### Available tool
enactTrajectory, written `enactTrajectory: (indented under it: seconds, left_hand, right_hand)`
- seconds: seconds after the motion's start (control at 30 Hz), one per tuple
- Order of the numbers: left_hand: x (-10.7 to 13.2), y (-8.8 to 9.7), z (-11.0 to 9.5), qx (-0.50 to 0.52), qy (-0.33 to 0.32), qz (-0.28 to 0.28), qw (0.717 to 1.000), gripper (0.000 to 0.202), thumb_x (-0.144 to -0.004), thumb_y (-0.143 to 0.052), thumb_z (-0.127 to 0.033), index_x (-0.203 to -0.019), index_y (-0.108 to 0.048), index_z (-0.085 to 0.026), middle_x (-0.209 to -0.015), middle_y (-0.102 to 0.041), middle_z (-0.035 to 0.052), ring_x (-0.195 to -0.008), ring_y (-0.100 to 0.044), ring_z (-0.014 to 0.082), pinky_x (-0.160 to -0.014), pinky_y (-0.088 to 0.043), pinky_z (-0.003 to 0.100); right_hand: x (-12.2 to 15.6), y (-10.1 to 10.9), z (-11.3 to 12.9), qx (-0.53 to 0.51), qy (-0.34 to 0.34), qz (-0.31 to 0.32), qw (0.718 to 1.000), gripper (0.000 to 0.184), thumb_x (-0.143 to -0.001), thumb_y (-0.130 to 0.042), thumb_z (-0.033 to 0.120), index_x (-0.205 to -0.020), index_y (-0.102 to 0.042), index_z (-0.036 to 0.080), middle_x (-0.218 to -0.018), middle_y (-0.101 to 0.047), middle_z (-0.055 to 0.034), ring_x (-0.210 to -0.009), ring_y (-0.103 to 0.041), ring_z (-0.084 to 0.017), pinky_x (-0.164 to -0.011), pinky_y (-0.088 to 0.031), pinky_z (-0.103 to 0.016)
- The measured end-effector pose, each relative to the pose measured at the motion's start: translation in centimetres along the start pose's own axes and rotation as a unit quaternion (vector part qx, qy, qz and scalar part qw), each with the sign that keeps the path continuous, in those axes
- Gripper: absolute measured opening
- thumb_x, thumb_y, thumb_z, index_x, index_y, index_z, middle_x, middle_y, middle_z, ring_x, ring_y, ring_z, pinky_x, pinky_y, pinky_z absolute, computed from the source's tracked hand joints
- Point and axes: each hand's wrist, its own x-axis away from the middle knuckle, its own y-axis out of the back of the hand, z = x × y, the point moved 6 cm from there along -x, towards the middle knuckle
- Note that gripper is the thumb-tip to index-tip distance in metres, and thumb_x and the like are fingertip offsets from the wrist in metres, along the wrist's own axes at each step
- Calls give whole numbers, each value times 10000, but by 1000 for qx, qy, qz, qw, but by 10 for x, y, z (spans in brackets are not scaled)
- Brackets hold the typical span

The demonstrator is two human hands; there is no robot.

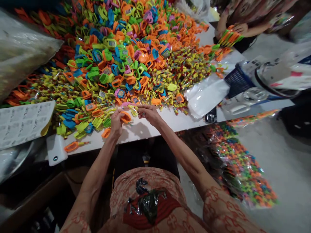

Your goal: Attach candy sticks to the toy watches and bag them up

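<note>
My left hand (116, 121) is closed on an orange toy watch (125, 117) at the near edge of the white table (150, 127). My right hand (149, 113) is just to its right, fingers curled in a pinch over a small yellow piece (134, 112) next to the orange toy watch. Both hands sit at the foot of a big heap of toy watches (121, 48) in orange, green, blue, yellow and pink. Small yellow wrapped pieces (184, 69) lie spread to the right of the heap.
A printed sheet (23, 123) and a white box (56, 149) lie at the left. Clear plastic bags (206, 95), a dark phone (212, 116) and a blue basket (236, 81) are at the right. Another person's hand (239, 29) holds several watches far right. A bag of toys (240, 168) lies on the floor.
</note>
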Motion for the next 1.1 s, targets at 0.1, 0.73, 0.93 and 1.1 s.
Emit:
enactTrajectory:
  seconds: [0.1, 0.73, 0.93, 1.1]
  left_hand:
    - [3, -7, 6, 23, 21, 27, 999, 363, -571, -650, -306, -918, -641, -198, -729, -632, -33, -591, -572, 119, -519, -464, 227]
    - [20, -28, 4, -73, -31, 76, 994, 277, -619, -678, -353, -829, -675, -173, -634, -603, -28, -549, -507, 103, -554, -407, 242]
    - [32, -23, 1, -172, -55, 99, 979, 184, -622, -562, -344, -649, -636, -178, -500, -467, -33, -495, -376, 95, -504, -274, 236]
    - [39, -31, 5, -180, -4, 168, 969, 142, -567, -536, -314, -563, -588, -181, -468, -440, -20, -459, -332, 95, -472, -234, 250]
  right_hand:
    - [11, -6, -7, 24, 0, 32, 999, 385, -581, -845, 359, -891, -758, 149, -639, -674, 19, -522, -576, -97, -544, -496, -240]
    - [42, -5, -18, 78, -11, 73, 994, 451, -697, -811, 547, -847, -583, 188, -617, -630, 51, -417, -443, -56, -395, -294, -195]
    - [62, 8, 2, 88, 37, 44, 994, 373, -683, -833, 460, -817, -654, 162, -615, -626, 38, -457, -469, -62, -450, -358, -208]
    - [74, 5, 12, 129, 38, 109, 985, 304, -706, -790, 373, -894, -722, 144, -582, -553, 66, -484, -458, -64, -480, -378, -212]
